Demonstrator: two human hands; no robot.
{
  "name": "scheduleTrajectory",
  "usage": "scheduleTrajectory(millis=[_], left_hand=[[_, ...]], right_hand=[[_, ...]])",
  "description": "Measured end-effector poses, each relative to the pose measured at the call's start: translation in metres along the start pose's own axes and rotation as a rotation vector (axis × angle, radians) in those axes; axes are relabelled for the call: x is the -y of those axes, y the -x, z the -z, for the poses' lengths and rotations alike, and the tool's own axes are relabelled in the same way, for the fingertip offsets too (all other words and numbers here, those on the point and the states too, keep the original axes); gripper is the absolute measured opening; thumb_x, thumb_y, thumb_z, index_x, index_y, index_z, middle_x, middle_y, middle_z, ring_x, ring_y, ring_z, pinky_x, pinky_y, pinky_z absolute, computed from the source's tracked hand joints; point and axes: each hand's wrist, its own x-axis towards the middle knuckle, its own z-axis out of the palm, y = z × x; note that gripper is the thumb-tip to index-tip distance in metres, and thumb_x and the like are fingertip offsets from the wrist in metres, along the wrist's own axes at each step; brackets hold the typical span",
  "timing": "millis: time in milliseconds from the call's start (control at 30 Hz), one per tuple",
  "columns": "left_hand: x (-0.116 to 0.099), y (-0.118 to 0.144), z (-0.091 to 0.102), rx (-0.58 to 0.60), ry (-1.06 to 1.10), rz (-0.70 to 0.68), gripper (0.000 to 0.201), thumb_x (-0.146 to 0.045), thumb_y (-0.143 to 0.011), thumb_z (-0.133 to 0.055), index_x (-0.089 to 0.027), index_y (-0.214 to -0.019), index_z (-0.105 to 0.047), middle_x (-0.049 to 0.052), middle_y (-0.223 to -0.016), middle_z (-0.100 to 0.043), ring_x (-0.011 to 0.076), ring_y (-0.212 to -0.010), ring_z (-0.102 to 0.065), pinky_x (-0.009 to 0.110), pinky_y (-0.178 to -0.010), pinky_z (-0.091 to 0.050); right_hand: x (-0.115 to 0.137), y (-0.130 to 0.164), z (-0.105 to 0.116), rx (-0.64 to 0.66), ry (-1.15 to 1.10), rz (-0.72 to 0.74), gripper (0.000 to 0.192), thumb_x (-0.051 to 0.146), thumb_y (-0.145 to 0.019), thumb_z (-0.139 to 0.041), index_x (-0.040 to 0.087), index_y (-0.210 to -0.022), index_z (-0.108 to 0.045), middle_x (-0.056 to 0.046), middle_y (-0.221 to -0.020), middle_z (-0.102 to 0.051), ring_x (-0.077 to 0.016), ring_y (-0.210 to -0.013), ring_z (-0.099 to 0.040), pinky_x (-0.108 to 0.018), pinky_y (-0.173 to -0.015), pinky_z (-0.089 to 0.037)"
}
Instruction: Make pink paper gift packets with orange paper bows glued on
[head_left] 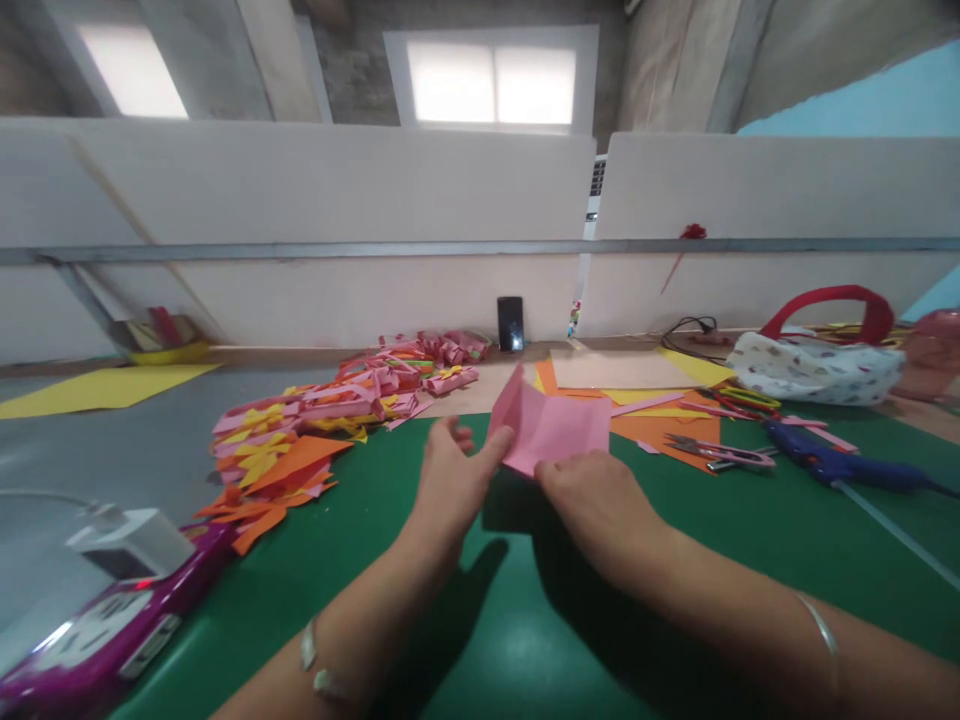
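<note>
While folding at mid-frame, both hands on the pink paper (551, 428) above the green desk (750, 540): left hand (450, 480) pinching its left edge, right hand (592, 495) clamped on the lower edge. Next, probably pressing the crease flat, edges aligned.

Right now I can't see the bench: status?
Both hands, left hand and right hand, pinch folded pink paper above green mat. Nothing blocking.

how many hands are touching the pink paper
2. The left hand pinches the left edge of the folded pink paper with its fingertips; the right hand grips its lower edge from beneath. The paper is held above the green mat. No other hands show.
</note>
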Motion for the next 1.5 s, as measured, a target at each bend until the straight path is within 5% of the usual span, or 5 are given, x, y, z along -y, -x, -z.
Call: scheduleTrajectory(millis=[100, 200, 267, 600, 1500], left_hand=[[-0.012, 0.003, 0.017, -0.158, -0.373, -0.505, 0.042, -0.03, -0.075, -0.06, -0.019, -0.114, -0.051, 0.01, -0.121, -0.05, 0.0247, -0.116, -0.043, 0.039, -0.092, -0.038], [-0.02, 0.011, 0.017, 0.272, -0.621, -0.776, 0.013, -0.024, -0.078, -0.057, -0.021, -0.09, -0.062, 0.004, -0.095, -0.065, 0.0198, -0.093, -0.057, 0.032, -0.081, -0.043], [-0.022, 0.015, 0.012, 0.493, -0.8, -0.743, 0.008, -0.024, -0.079, -0.056, -0.02, -0.082, -0.063, 0.004, -0.081, -0.067, 0.0211, -0.079, -0.061, 0.032, -0.068, -0.043], [-0.008, -0.01, 0.012, 0.665, -0.992, -0.703, 0.012, -0.017, -0.079, -0.046, -0.018, -0.078, -0.058, 0.004, -0.07, -0.065, 0.0162, -0.058, -0.056, 0.026, -0.049, -0.029], [0.003, -0.054, 0.0, 0.871, -1.014, -0.256, 0.042, -0.052, -0.052, -0.069, -0.025, -0.083, -0.061, 0.001, -0.082, -0.068, 0.0196, -0.074, -0.059, 0.025, -0.056, -0.035]], right_hand=[[-0.02, -0.006, -0.003, 0.042, -0.071, 0.098, 0.02, 0.004, -0.073, -0.052, 0.016, -0.078, -0.066, -0.006, -0.07, -0.067, -0.019, -0.069, -0.062, -0.025, -0.054, -0.032], [-0.032, -0.012, -0.007, 0.043, -0.138, 0.193, 0.015, 0.015, -0.077, -0.055, 0.02, -0.078, -0.069, -0.004, -0.071, -0.064, -0.0171, -0.071, -0.057, -0.025, -0.057, -0.03], [-0.034, -0.014, -0.006, 0.058, -0.156, 0.217, 0.016, 0.022, -0.08, -0.054, 0.021, -0.079, -0.07, -0.004, -0.071, -0.062, -0.0163, -0.068, -0.054, -0.025, -0.055, -0.029], [-0.04, -0.028, -0.004, 0.208, -0.042, 0.288, 0.016, 0.013, -0.074, -0.052, 0.019, -0.082, -0.064, -0.007, -0.082, -0.062, -0.0191, -0.071, -0.055, -0.025, -0.055, -0.028], [-0.049, -0.054, -0.012, 0.399, -0.122, 0.168, 0.029, 0.027, -0.068, -0.062, 0.02, -0.096, -0.064, -0.006, -0.085, -0.066, -0.0198, -0.074, -0.058, -0.023, -0.052, -0.032]])
